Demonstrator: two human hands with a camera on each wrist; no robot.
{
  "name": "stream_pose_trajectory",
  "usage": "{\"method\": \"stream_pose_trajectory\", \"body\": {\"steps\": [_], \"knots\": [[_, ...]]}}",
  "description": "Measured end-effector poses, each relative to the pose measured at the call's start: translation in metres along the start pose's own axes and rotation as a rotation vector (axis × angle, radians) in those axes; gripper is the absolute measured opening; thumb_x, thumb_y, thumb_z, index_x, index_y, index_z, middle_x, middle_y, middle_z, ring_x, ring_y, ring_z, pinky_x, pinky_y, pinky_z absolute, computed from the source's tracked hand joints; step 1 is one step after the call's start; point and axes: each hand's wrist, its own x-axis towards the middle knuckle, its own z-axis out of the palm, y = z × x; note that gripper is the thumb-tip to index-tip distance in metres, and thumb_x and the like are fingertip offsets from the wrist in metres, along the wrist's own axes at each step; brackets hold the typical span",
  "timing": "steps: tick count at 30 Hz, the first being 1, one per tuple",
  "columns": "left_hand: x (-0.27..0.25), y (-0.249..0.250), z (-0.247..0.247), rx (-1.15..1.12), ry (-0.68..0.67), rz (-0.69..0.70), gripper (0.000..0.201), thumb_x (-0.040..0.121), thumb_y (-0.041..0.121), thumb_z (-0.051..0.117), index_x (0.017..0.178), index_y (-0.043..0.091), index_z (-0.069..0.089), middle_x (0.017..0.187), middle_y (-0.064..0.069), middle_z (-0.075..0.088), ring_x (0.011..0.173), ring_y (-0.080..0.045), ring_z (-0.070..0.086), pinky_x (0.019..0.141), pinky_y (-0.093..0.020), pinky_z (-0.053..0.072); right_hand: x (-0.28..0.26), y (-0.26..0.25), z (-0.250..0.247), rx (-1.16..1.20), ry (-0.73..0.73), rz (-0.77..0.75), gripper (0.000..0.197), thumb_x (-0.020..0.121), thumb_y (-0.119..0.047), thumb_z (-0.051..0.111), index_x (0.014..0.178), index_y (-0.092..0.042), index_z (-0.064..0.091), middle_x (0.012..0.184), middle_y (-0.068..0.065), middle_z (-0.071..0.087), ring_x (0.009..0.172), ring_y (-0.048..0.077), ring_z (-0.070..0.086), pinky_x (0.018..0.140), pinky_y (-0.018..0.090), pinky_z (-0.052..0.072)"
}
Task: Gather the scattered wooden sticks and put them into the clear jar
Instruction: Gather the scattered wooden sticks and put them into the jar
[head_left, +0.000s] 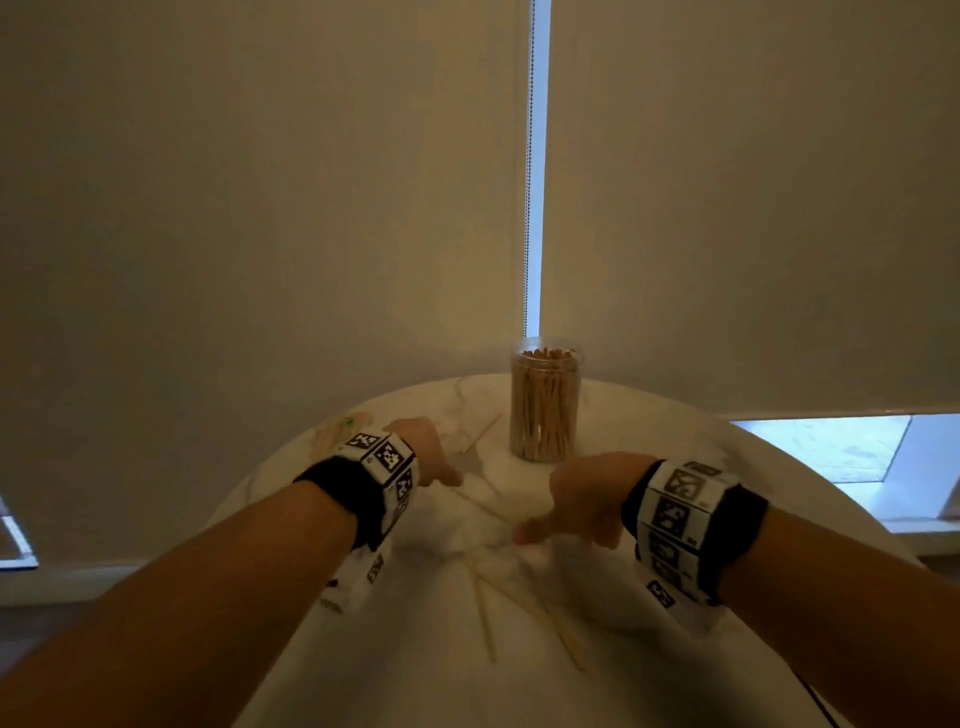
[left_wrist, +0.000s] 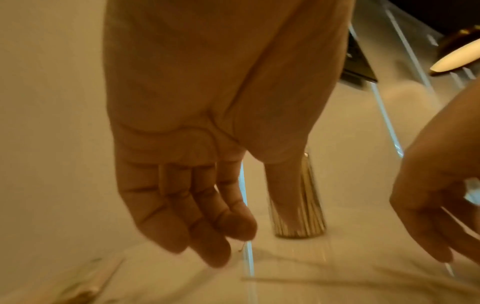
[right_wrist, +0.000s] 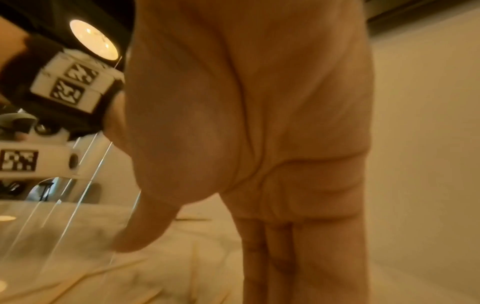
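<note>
A clear jar (head_left: 544, 405) packed with upright wooden sticks stands at the far side of the round marble table (head_left: 675, 649); it also shows blurred in the left wrist view as the jar (left_wrist: 309, 201). Several loose sticks (head_left: 485, 623) lie near the front of the table, and one stick (head_left: 480, 432) lies left of the jar. My left hand (head_left: 423, 452) hovers left of the jar with relaxed fingers (left_wrist: 202, 232), holding nothing. My right hand (head_left: 582, 501) hangs over the table's middle, thumb (right_wrist: 140, 232) out and fingers straight, empty.
A small pale packet (head_left: 340, 428) lies at the table's far left edge. Closed roller blinds with a bead chain (head_left: 530, 171) hang right behind the table. A window sill (head_left: 857, 467) shows at the right.
</note>
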Motion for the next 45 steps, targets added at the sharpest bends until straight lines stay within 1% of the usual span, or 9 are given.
{"method": "stream_pose_trajectory", "body": {"steps": [4, 8, 12, 16, 19, 23, 33, 38, 45], "knots": [[-0.056, -0.017, 0.017, 0.088, -0.201, -0.021, 0.047, 0.085, 0.055, 0.071, 0.071, 0.012, 0.058, 0.076, 0.0, 0.066, 0.059, -0.017, 0.06, 0.063, -0.026, 0.052, -0.019, -0.02, 0.017, -0.115, 0.018, -0.079, 0.046, 0.089, -0.042, 0.068, 0.056, -0.016, 0.049, 0.058, -0.002, 0.051, 0.051, 0.012, 0.047, 0.072, 0.03, 0.049], [-0.082, -0.003, 0.045, 0.006, -0.218, 0.03, 0.053, 0.083, 0.063, 0.068, 0.065, 0.014, 0.058, 0.066, -0.001, 0.063, 0.055, -0.017, 0.057, 0.074, -0.031, 0.055, -0.03, -0.036, 0.031, -0.112, 0.1, -0.054, 0.034, 0.088, -0.009, 0.062, 0.061, -0.014, 0.041, 0.063, 0.002, 0.046, 0.053, 0.014, 0.043, 0.066, 0.029, 0.045], [-0.094, 0.029, 0.054, 0.057, -0.169, 0.113, 0.042, 0.085, 0.051, 0.072, 0.09, 0.01, 0.07, 0.076, -0.004, 0.066, 0.074, -0.022, 0.065, 0.078, -0.031, 0.052, -0.042, -0.04, 0.043, -0.088, 0.14, -0.051, 0.029, 0.092, -0.01, 0.057, 0.066, -0.01, 0.044, 0.066, 0.003, 0.044, 0.055, 0.016, 0.043, 0.061, 0.028, 0.042], [-0.094, 0.04, 0.054, 0.122, -0.152, 0.102, 0.033, 0.085, 0.037, 0.076, 0.098, 0.007, 0.069, 0.111, -0.013, 0.072, 0.108, -0.028, 0.068, 0.082, -0.032, 0.054, -0.052, -0.036, 0.054, -0.057, 0.148, -0.075, 0.029, 0.096, -0.026, 0.06, 0.11, -0.001, 0.063, 0.1, 0.013, 0.065, 0.078, 0.022, 0.052, 0.07, 0.029, 0.043], [-0.094, 0.043, 0.052, 0.178, -0.158, 0.079, 0.022, 0.087, 0.021, 0.072, 0.074, 0.011, 0.058, 0.099, -0.013, 0.068, 0.109, -0.027, 0.068, 0.081, -0.031, 0.055, -0.06, -0.031, 0.06, -0.084, 0.178, -0.106, 0.034, 0.093, -0.029, 0.065, 0.11, 0.001, 0.064, 0.105, 0.017, 0.065, 0.079, 0.023, 0.05, 0.07, 0.029, 0.043], [-0.094, 0.035, 0.059, 0.234, -0.131, 0.103, 0.033, 0.094, 0.023, 0.064, 0.119, 0.002, 0.06, 0.118, -0.014, 0.065, 0.112, -0.028, 0.065, 0.078, -0.029, 0.049, -0.071, -0.029, 0.062, -0.069, 0.169, -0.108, 0.034, 0.094, -0.022, 0.062, 0.119, 0.001, 0.06, 0.11, 0.018, 0.061, 0.084, 0.024, 0.053, 0.072, 0.029, 0.042], [-0.054, 0.007, 0.033, 0.054, 0.041, 0.115, 0.032, 0.097, 0.028, 0.056, 0.122, 0.009, 0.057, 0.125, -0.01, 0.061, 0.112, -0.03, 0.059, 0.087, -0.032, 0.046, -0.091, -0.016, 0.06, -0.034, 0.08, -0.09, 0.033, 0.096, -0.022, 0.06, 0.121, 0.0, 0.06, 0.116, 0.014, 0.064, 0.102, 0.028, 0.061, 0.07, 0.023, 0.042], [-0.022, 0.024, 0.031, 0.136, -0.009, 0.217, 0.041, 0.092, 0.02, 0.069, 0.131, 0.019, 0.058, 0.13, -0.008, 0.059, 0.116, -0.027, 0.059, 0.087, -0.03, 0.045, -0.076, -0.011, 0.066, -0.049, 0.052, -0.079, 0.028, 0.095, -0.011, 0.056, 0.069, -0.011, 0.047, 0.074, 0.004, 0.051, 0.055, 0.013, 0.04, 0.044, 0.017, 0.028], [0.006, 0.033, 0.046, 0.251, -0.1, 0.288, 0.034, 0.093, 0.026, 0.066, 0.123, 0.009, 0.068, 0.125, -0.012, 0.066, 0.114, -0.031, 0.061, 0.089, -0.032, 0.048, -0.045, 0.006, 0.054, -0.107, 0.036, -0.074, 0.024, 0.096, -0.015, 0.054, 0.113, -0.001, 0.065, 0.095, 0.008, 0.059, 0.082, 0.02, 0.055, 0.067, 0.025, 0.041]]}}
